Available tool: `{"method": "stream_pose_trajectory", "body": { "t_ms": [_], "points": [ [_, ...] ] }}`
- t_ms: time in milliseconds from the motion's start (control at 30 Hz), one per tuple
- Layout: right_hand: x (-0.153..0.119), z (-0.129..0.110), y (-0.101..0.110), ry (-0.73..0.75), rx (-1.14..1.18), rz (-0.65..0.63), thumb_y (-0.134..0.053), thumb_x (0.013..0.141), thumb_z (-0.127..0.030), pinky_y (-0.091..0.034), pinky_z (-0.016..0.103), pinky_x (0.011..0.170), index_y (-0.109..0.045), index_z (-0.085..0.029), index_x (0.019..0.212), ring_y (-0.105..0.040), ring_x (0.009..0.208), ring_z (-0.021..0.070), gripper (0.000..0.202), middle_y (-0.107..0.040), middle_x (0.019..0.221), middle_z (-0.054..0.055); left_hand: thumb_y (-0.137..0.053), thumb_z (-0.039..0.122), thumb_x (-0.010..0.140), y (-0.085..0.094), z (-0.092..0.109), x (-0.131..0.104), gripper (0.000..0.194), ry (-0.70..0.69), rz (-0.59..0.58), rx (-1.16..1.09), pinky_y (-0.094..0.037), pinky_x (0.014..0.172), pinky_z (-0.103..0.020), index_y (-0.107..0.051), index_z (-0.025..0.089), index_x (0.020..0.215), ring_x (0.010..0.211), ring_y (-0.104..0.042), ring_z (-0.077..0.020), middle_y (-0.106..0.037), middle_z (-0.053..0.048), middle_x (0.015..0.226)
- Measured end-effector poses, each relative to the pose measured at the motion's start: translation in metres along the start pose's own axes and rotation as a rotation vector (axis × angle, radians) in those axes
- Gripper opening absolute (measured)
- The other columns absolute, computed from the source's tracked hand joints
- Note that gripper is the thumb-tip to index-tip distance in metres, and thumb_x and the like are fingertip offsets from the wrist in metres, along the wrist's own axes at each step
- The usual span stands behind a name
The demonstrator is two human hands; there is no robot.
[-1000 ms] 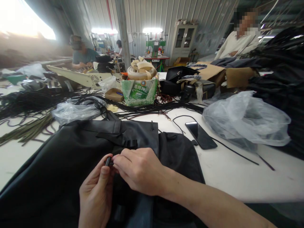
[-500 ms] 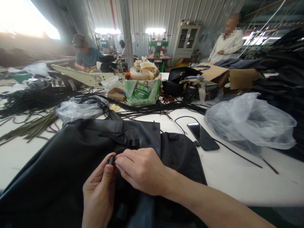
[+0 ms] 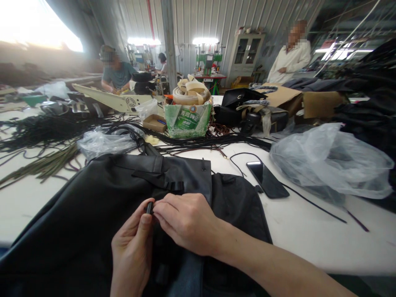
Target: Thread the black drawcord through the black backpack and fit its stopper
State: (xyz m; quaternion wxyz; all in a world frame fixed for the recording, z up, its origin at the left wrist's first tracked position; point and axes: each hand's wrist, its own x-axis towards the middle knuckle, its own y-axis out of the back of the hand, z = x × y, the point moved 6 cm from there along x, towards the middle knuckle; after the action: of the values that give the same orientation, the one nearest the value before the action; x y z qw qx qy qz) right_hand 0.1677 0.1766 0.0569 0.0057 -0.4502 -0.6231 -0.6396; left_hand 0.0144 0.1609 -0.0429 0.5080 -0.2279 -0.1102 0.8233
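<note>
A large black bag [image 3: 93, 206] lies across the table in front of me, with a strap and loops near its upper middle. Over it, my left hand [image 3: 134, 243] pinches a small dark piece [image 3: 149, 207] between thumb and forefinger. My right hand [image 3: 185, 222] meets it from the right, back of the hand up, its fingertips pressed together at the piece's right side. What those right fingertips hold is hidden or too small to name. Both hands are nearly touching.
A phone [image 3: 267, 179] and clear plastic bag [image 3: 331, 161] lie at the right. Black cords [image 3: 216, 140] run behind the bag, near a green box [image 3: 187, 119] of rolled strips. Two people are across the table, another farther back.
The whole view has shifted slightly, so things appear a little farther right. Both hands keep nearly the same pose around the small dark piece.
</note>
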Motion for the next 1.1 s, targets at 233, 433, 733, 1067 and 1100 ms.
{"method": "stream_pose_trajectory", "body": {
  "t_ms": [233,433,733,1067,1100],
  "points": [
    [0.0,-0.002,-0.003,0.001,-0.028,0.0,-0.051,0.114,-0.024,-0.046,0.033,0.059,-0.065,-0.018,0.098,-0.062,0.067,0.0163,0.022,-0.069,0.09,0.002,-0.111,0.05,0.057,0.001,-0.003,0.0,0.065,-0.025,-0.028,0.031,-0.067,0.079,-0.016,-0.09,0.022,0.112,0.097,-0.084,-0.0228,-0.088,-0.01,0.113],
    [0.0,-0.001,-0.004,-0.01,-0.023,-0.026,-0.05,0.114,-0.02,-0.043,0.033,0.057,-0.063,-0.018,0.098,-0.061,0.066,0.0162,0.021,-0.067,0.091,0.003,-0.107,0.051,0.066,0.005,-0.004,0.0,0.06,-0.095,-0.052,0.103,-0.068,0.083,-0.019,-0.089,0.022,0.116,0.106,-0.083,-0.0258,-0.088,-0.01,0.116],
    [0.0,0.003,-0.01,-0.046,0.052,-0.061,-0.045,0.117,-0.02,-0.042,0.03,0.058,-0.065,-0.018,0.1,-0.065,0.068,0.0156,0.027,-0.069,0.091,0.003,-0.1,0.054,0.077,0.009,0.0,0.0,0.062,-0.234,-0.083,0.264,-0.072,0.093,-0.039,-0.086,0.02,0.126,0.116,-0.081,-0.0374,-0.087,-0.013,0.118],
    [0.002,0.005,0.004,-0.129,0.278,-0.132,-0.054,0.111,-0.015,-0.057,0.027,0.08,-0.071,-0.017,0.106,-0.077,0.094,0.0191,0.018,-0.08,0.104,0.007,-0.094,0.052,0.086,0.009,0.004,-0.001,0.052,-0.308,-0.082,0.322,-0.069,0.104,-0.045,-0.086,0.023,0.128,0.116,-0.082,-0.036,-0.086,-0.012,0.124],
    [0.002,0.005,0.005,-0.144,0.285,-0.121,-0.056,0.109,-0.014,-0.057,0.026,0.079,-0.073,-0.018,0.106,-0.077,0.091,0.0187,0.018,-0.08,0.103,0.007,-0.092,0.052,0.087,0.007,0.006,-0.002,0.05,-0.322,-0.095,0.329,-0.069,0.104,-0.046,-0.086,0.023,0.127,0.114,-0.083,-0.0358,-0.086,-0.012,0.123]
  ]
}}
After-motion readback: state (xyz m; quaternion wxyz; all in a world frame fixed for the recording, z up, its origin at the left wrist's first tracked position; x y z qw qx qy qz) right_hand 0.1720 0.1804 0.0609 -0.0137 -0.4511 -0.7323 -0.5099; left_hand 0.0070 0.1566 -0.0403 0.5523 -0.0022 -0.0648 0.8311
